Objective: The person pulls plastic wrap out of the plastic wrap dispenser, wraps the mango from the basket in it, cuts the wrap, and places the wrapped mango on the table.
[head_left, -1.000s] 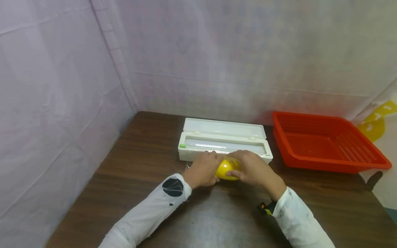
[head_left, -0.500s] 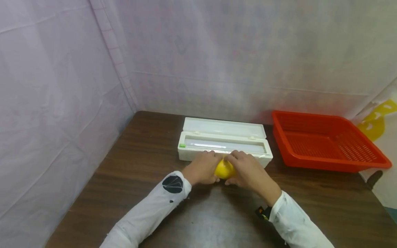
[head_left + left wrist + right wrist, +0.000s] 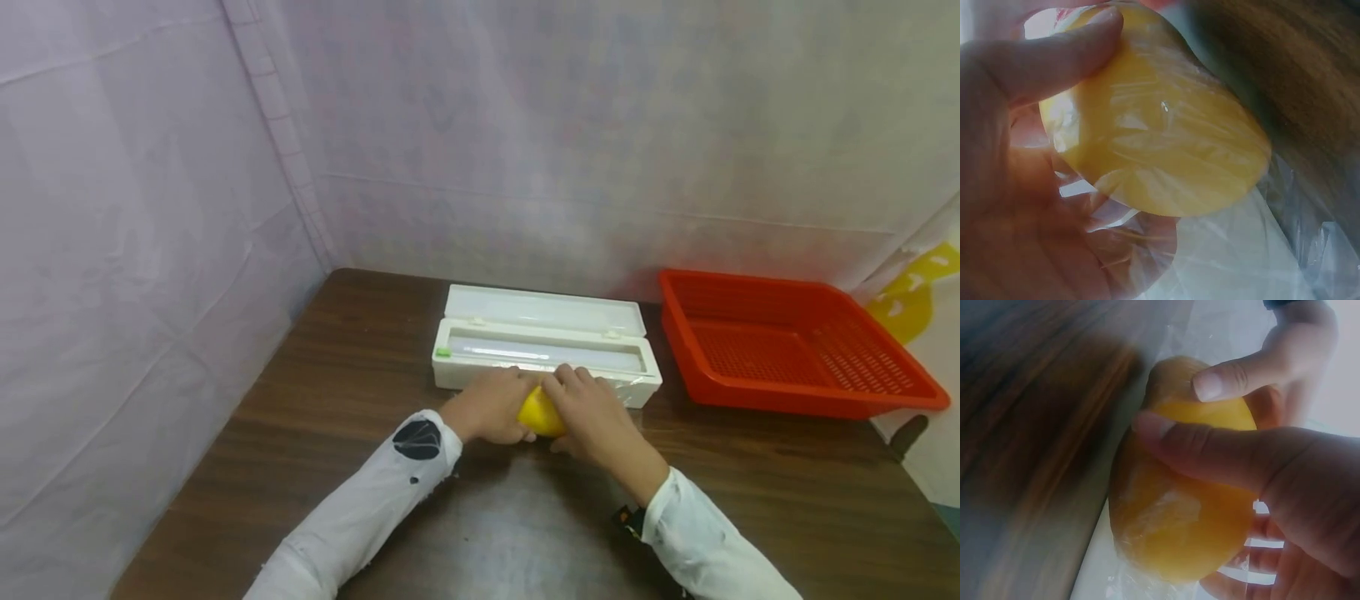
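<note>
A smooth yellow fruit point(image 3: 540, 412), rounded and narrower at one end, sits between both hands in front of a white film dispenser point(image 3: 472, 377). Clear cling film point(image 3: 1325, 256) wraps over it in wrinkles and trails beyond it. My left hand point(image 3: 495, 406) grips the fruit from the left, thumb on its near side in the left wrist view. From the right, my right hand point(image 3: 595, 417) holds it with curled fingers; its thumb point(image 3: 1204, 447) lies across the wrapped surface. The fruit's far side is hidden by fingers. A film roll point(image 3: 540, 351) lies inside the dispenser.
The dispenser's lid point(image 3: 543, 310) stands open at its back. A red plastic basket point(image 3: 780, 397) is at the table's back right. White sheeting point(image 3: 570, 150) hangs behind and to the left of the brown wooden table point(image 3: 360, 350). A yellow item point(image 3: 900, 304) hangs at the far right.
My right hand has shifted slightly left and its thumb has moved from the fruit's near face toward its lower edge. Less of the fruit shows between the hands. The dispenser stays put.
</note>
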`<state>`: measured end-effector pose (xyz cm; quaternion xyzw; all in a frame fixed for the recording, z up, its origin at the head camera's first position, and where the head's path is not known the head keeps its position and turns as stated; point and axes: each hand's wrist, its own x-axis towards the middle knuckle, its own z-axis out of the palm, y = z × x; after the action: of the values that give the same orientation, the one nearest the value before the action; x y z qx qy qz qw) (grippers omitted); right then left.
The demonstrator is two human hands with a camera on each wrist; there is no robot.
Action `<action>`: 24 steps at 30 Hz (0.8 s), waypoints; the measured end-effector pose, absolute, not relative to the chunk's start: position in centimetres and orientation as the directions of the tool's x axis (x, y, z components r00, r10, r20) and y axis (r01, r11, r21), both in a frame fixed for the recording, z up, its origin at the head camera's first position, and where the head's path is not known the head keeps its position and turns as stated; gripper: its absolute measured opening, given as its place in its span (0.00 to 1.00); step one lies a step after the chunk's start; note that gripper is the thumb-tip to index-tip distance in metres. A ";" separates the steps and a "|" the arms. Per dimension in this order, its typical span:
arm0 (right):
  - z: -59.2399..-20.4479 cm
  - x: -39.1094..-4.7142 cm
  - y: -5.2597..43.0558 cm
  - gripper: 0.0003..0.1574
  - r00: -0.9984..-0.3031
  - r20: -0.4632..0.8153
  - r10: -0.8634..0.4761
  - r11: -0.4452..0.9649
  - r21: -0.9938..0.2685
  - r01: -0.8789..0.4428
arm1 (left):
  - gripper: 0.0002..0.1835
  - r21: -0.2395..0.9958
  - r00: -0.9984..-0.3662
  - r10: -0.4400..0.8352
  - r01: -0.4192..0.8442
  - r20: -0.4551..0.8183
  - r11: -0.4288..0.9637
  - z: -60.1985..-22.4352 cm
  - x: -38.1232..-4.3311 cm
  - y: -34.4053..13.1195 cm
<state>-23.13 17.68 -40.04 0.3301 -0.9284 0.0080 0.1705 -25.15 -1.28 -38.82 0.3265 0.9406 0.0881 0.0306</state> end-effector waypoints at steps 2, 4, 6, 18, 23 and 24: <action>-40.1 -23.1 17.6 0.54 -0.728 0.319 -0.606 0.787 0.109 -0.608 | 0.30 0.211 -0.780 0.625 0.610 -0.007 0.764 -38.9 -25.3 -1.3; -40.2 -23.1 17.6 0.55 -0.735 0.310 -0.603 0.791 0.116 -0.600 | 0.28 0.240 -0.779 0.627 0.607 -0.013 0.758 -39.0 -25.5 -1.3; -40.4 -23.1 17.5 0.56 -0.744 0.294 -0.600 0.796 0.124 -0.593 | 0.26 0.270 -0.781 0.625 0.597 -0.021 0.755 -39.1 -25.6 -1.4; -40.9 -23.4 17.3 0.52 -0.736 0.312 -0.601 0.797 0.165 -0.581 | 0.39 0.357 -0.836 0.545 0.490 -0.066 0.795 -39.0 -25.8 -1.9; -41.0 -23.7 17.6 0.50 -0.709 0.334 -0.621 0.780 0.175 -0.601 | 0.39 0.387 -0.850 0.524 0.468 -0.049 0.795 -38.9 -25.7 -2.1; -41.0 -23.7 17.6 0.50 -0.703 0.339 -0.625 0.776 0.174 -0.606 | 0.39 0.385 -0.853 0.520 0.467 -0.042 0.796 -38.9 -25.6 -2.1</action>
<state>-23.73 17.62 -41.00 0.3338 -0.9224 -0.0248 0.1927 -25.62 -2.06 -38.87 0.2611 0.9449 0.1834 0.0731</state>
